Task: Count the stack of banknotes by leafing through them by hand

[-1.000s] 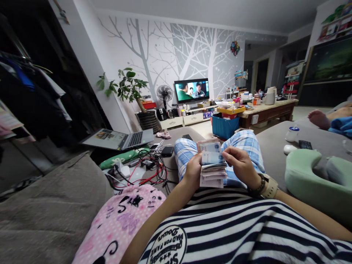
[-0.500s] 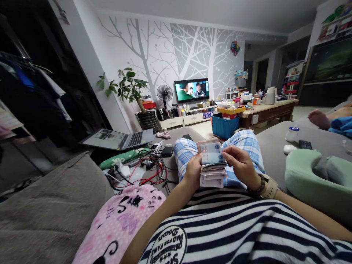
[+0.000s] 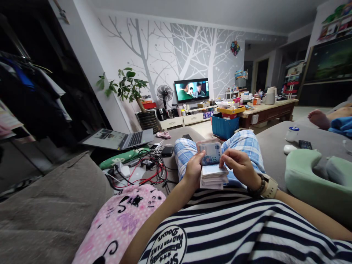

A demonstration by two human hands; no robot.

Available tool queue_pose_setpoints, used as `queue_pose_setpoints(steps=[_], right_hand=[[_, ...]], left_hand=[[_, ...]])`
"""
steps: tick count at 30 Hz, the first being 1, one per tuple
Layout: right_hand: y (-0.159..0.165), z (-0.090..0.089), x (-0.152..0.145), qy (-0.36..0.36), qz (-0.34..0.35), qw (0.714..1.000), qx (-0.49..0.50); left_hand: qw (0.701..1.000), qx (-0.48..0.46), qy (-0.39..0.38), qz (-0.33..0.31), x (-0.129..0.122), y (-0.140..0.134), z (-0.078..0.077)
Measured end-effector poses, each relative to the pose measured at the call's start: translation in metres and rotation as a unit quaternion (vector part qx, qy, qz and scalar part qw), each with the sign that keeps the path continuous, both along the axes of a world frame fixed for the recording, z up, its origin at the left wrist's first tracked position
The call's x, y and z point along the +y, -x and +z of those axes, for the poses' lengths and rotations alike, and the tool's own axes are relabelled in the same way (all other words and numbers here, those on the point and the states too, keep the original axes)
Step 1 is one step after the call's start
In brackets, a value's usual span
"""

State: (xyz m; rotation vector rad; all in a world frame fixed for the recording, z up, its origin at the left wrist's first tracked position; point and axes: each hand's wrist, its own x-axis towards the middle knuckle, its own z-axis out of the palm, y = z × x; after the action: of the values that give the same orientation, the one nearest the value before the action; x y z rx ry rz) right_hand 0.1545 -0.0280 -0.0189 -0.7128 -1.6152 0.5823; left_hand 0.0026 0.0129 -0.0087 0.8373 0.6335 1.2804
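Observation:
A stack of banknotes (image 3: 210, 153) is in my left hand (image 3: 194, 169), its thumb lying along the left edge. The upper part stands up and shows a blue-grey note marked 10. The lower part folds down toward my striped shirt, several pale note ends fanned below the bend. My right hand (image 3: 238, 167) is closed, fingers curled, with its fingertips at the right edge of the folded-down top banknote (image 3: 211, 170). Its wrist bears a watch and a beaded bracelet. Both hands are above my lap in blue plaid trousers (image 3: 183, 148).
Left on the sofa are an open laptop (image 3: 118, 139), tangled cables (image 3: 156, 168) and a pink cat-print cloth (image 3: 126, 220). To the right lie a green neck pillow (image 3: 302, 172), a remote (image 3: 305, 145) and a lidded cup (image 3: 292, 134). Another person's foot (image 3: 319, 119) rests beyond.
The top banknote has folded down from the upright part toward me, exposing the note marked 10. My right fingertips have moved slightly down and left with it. My left hand stays about where it was.

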Motion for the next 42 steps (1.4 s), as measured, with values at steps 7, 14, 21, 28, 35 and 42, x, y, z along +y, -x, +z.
queue_pose_setpoints(steps=[7, 14, 21, 28, 35, 42], right_hand=[[0.0, -0.005, 0.007, 0.019, -0.042, 0.998, 0.034], [-0.001, -0.001, 0.012, 0.053, -0.062, 0.993, 0.081], [-0.002, 0.0, 0.013, 0.053, -0.053, 0.995, 0.061], [0.0, 0.002, 0.009, 0.04, -0.034, 0.996, 0.071], [0.0, 0.003, 0.004, 0.011, -0.014, 0.998, 0.056], [0.0, 0.001, 0.005, 0.009, -0.014, 0.998, 0.057]], left_hand=[[0.999, 0.002, -0.014, -0.039, -0.005, 0.003, 0.001], [0.998, 0.013, -0.043, -0.052, -0.002, 0.005, -0.006], [0.998, 0.019, -0.038, -0.044, 0.001, 0.006, -0.008], [1.0, -0.009, -0.011, -0.028, 0.0, 0.003, 0.0], [0.999, -0.008, -0.014, -0.041, -0.003, 0.003, 0.002], [0.999, 0.003, 0.004, -0.044, -0.003, 0.003, 0.003]])
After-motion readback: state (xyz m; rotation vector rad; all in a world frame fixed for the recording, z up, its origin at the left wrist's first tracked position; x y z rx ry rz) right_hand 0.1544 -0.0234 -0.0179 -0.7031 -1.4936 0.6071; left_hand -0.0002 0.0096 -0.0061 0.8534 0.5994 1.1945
